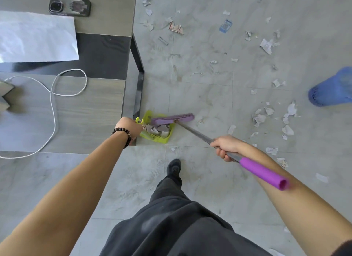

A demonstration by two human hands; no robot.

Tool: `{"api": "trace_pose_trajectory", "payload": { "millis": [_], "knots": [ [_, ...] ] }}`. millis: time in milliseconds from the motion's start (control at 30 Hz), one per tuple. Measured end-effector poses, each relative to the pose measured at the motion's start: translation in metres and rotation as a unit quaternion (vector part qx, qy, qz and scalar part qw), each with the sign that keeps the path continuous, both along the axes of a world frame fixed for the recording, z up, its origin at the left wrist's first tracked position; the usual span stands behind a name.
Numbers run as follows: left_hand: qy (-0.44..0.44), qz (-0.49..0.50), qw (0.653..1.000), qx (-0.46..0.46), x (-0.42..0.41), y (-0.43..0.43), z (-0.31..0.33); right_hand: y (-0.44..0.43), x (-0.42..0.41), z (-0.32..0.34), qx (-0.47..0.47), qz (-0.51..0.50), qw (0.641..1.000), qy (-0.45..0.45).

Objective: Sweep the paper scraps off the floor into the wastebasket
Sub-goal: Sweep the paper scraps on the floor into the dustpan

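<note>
Office-like workroom: pale grey floor tiles point(200, 95) beneath the fingers point(222, 153) of the right hand point(227, 146); far left of them, a grey wood-grain table point(95, 107) bearing a black smartphone point(70, 6), white charging cable point(54, 114), white paper sheet point(36, 36).

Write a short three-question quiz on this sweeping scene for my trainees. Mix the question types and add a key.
1. True or false: the dustpan holds some paper scraps.
2. Multiple choice: what does the right hand grip? A) the broom handle B) the dustpan C) nothing
3. Fill in the blank: the blue wastebasket stands on the floor to the person's ____ side.

Key: 1 true; 2 A; 3 right.
</note>
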State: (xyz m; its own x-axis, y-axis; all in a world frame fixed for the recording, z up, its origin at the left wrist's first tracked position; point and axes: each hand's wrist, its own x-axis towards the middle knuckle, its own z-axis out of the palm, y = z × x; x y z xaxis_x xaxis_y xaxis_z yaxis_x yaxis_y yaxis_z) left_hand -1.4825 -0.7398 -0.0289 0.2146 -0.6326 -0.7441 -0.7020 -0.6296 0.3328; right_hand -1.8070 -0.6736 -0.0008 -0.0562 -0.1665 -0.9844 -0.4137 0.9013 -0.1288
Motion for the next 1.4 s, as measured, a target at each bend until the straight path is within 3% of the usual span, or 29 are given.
{"api": "trace_pose_trajectory", "payload": {
  "millis": [167,267,367,500,600,800,1033,1233,1400],
  "knots": [
    [0.010,0.025,1.000,0.009,0.002,0.022,0.008,0.033,-0.030,0.034,0.007,-0.132,0.990,-0.039],
    [0.020,0.027,0.999,0.003,0.005,0.059,0.013,0.055,-0.025,0.032,0.003,-0.161,0.985,-0.053],
    [0.026,0.025,0.999,-0.002,0.003,0.115,0.025,0.080,-0.026,0.025,-0.001,-0.153,0.987,-0.054],
    [0.012,0.044,0.999,-0.014,0.004,0.194,0.043,0.122,-0.025,-0.003,-0.122,-0.046,0.991,0.005],
    [0.004,0.058,0.998,-0.022,0.007,0.246,0.044,0.158,-0.026,-0.022,-0.186,-0.089,0.978,0.023],
    [-0.021,0.010,1.000,-0.010,0.012,0.332,0.047,0.233,-0.023,-0.036,-0.215,-0.111,0.970,0.036],
    [-0.044,-0.031,0.998,0.038,0.035,0.378,0.024,0.317,0.021,-0.038,-0.133,-0.066,0.988,0.034],
    [-0.039,-0.071,0.996,0.024,0.062,0.378,0.009,0.409,0.081,-0.012,-0.068,-0.023,0.997,0.015],
    [-0.005,-0.072,0.997,0.018,0.076,0.377,0.008,0.428,0.092,0.026,0.022,-0.234,0.970,-0.059]
  ]
}}
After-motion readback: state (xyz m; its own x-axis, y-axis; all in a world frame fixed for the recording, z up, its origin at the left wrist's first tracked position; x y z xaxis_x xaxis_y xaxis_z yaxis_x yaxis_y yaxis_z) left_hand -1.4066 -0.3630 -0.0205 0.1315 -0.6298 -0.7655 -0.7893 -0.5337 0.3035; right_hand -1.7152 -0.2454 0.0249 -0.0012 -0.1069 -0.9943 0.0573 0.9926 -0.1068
